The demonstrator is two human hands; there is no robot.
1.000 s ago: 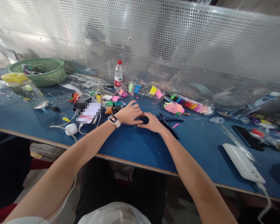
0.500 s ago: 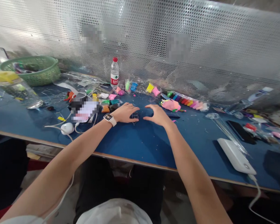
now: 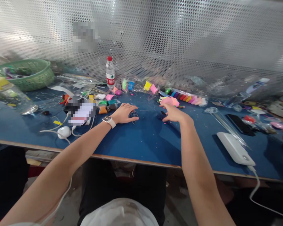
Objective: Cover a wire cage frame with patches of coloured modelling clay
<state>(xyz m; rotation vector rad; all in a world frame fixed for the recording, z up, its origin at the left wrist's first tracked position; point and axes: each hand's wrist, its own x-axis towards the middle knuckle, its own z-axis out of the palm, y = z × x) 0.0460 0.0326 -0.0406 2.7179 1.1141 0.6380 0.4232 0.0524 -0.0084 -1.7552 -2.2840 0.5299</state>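
Observation:
My left hand (image 3: 125, 113), with a white-strapped watch (image 3: 108, 121) at its wrist, rests low over the blue table. Its thumb and fingers are apart, curved beside a small round frame of thin wire (image 3: 134, 118). I see no firm grip on the wire. Further right, my right hand (image 3: 174, 113) hovers with fingers spread, bent down at the wrist. A dark shape (image 3: 160, 115) shows at its fingertips; whether it is a tool or shadow I cannot tell. Just behind that hand lies a pink clay figure (image 3: 169, 101), partly covered by the fingers.
Bagged coloured clay (image 3: 103, 109) and a water bottle (image 3: 110, 74) line the back before a perforated metal screen (image 3: 141, 40). At left are a green basket (image 3: 35, 75), a tipped clear jar (image 3: 14, 97) and cables. A white power bank (image 3: 235, 149) and dark phone (image 3: 240, 124) lie right.
My right hand has moved right, away from my left hand, and its wrist is bent higher. My left hand stays by the wire frame. The view has shifted slightly.

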